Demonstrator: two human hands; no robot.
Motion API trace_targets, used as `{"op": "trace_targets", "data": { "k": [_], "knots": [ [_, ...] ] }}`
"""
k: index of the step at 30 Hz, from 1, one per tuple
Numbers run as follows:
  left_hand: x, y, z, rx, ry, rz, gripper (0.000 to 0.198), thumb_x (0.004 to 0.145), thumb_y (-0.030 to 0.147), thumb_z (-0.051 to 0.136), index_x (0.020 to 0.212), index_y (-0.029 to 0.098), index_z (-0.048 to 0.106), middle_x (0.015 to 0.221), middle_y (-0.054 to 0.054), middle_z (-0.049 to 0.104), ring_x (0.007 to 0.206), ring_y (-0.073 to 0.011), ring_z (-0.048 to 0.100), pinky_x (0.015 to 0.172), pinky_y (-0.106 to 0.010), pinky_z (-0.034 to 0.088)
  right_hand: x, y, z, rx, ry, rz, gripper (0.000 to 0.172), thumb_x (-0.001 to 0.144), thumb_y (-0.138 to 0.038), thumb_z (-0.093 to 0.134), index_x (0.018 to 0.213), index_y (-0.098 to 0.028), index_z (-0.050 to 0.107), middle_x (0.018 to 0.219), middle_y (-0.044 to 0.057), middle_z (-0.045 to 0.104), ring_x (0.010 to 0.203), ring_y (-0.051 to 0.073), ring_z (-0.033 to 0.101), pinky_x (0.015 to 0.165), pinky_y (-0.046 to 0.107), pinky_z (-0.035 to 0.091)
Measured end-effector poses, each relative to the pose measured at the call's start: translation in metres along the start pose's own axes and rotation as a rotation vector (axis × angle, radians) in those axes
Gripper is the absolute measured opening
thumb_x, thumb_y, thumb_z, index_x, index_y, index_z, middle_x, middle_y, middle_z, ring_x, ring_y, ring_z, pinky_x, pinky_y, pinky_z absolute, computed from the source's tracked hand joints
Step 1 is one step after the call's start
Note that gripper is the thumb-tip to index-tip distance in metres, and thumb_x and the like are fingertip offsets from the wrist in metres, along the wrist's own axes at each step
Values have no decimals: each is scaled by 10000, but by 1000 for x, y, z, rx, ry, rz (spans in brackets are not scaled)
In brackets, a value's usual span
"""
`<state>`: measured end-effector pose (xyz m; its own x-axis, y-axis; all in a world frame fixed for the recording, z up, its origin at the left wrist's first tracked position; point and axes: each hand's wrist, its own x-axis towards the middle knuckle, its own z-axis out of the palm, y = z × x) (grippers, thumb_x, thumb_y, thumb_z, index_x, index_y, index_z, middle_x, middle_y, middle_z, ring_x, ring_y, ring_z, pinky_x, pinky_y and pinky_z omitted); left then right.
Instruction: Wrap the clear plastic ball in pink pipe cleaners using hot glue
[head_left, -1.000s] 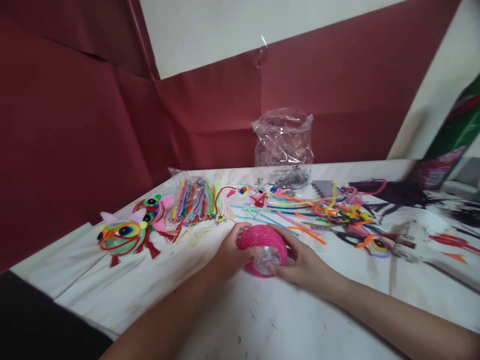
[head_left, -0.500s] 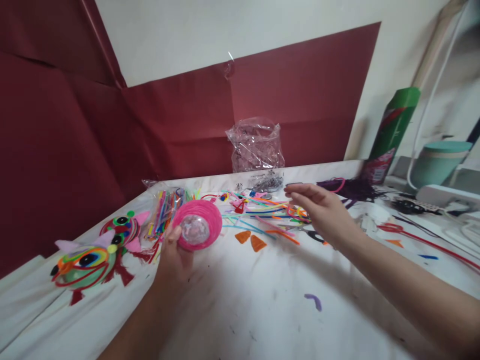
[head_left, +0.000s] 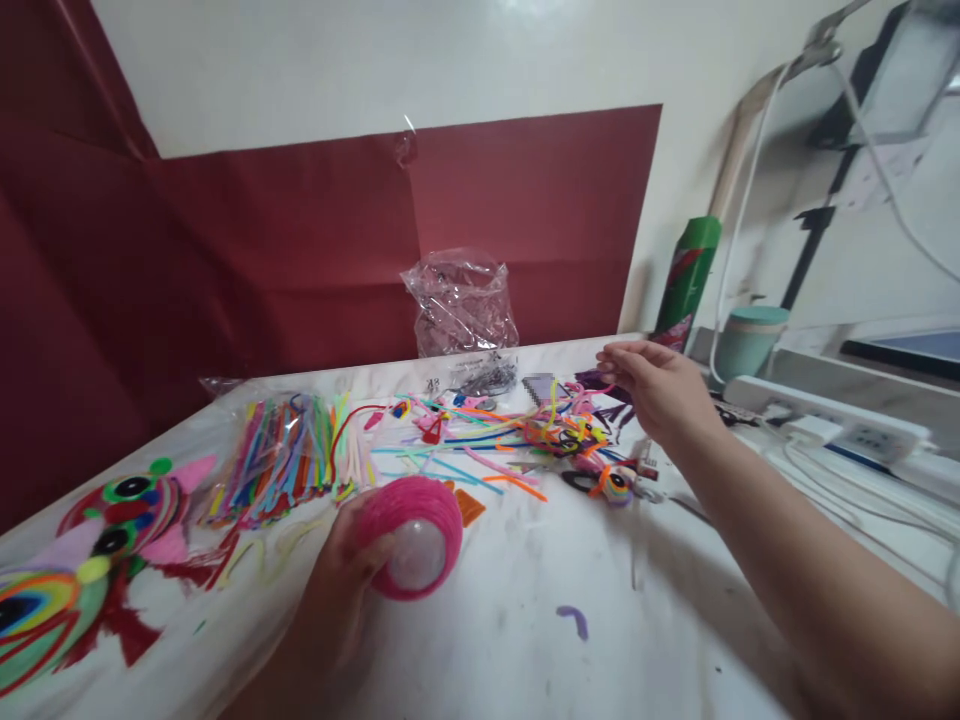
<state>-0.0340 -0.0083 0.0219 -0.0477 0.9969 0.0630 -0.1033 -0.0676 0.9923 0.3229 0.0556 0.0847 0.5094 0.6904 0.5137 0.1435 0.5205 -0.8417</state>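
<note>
Left end: two animal-face crafts [head_left: 135, 508], one before the other (the nearer is cropped)
Pipe-cleaner bundle [head_left: 281, 455]: right of the crafts
Yarn-wound ball [head_left: 409, 505]: in left hand [head_left: 341, 565]
Plastic bag [head_left: 465, 308]: behind loose pipe cleaners [head_left: 559, 435]
Bottle [head_left: 688, 278]: left of lidded cup [head_left: 750, 345]

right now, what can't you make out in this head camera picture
Head view: part of the left hand, hidden by the pink-wrapped ball.
Head view: whether the right hand pinches anything; too small and blurred.
Head view: the nearer big-eyed ornament's far left, cut off by the left edge.
Head view: print on the green can, too small and blurred.
</note>
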Motion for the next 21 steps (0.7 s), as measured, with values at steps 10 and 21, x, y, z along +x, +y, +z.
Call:
{"op": "trace_targets", "data": {
  "k": [10, 21],
  "knots": [
    [9, -15, -2, 213, 12, 44, 582, 579, 409, 747, 1071, 149, 577, 1006, -97, 690, 934, -284, 643, 787, -356, 510, -12, 32, 3, -616, -338, 47, 224, 914, -351, 558, 978, -146, 622, 887, 15, 656, 742, 146, 639, 672, 320, 539],
    [25, -30, -8, 206, 41, 52, 650, 584, 475, 736, 1107, 156, 518, 1056, -93, 654, 965, -251, 640, 822, -340, 499, -39, 73, 53, -1262, -747, -7, 317, 909, -324, 581, 1195, -187, 567, 1217, 81, 594, 997, 213, 619, 829, 424, 525]
  ]
}}
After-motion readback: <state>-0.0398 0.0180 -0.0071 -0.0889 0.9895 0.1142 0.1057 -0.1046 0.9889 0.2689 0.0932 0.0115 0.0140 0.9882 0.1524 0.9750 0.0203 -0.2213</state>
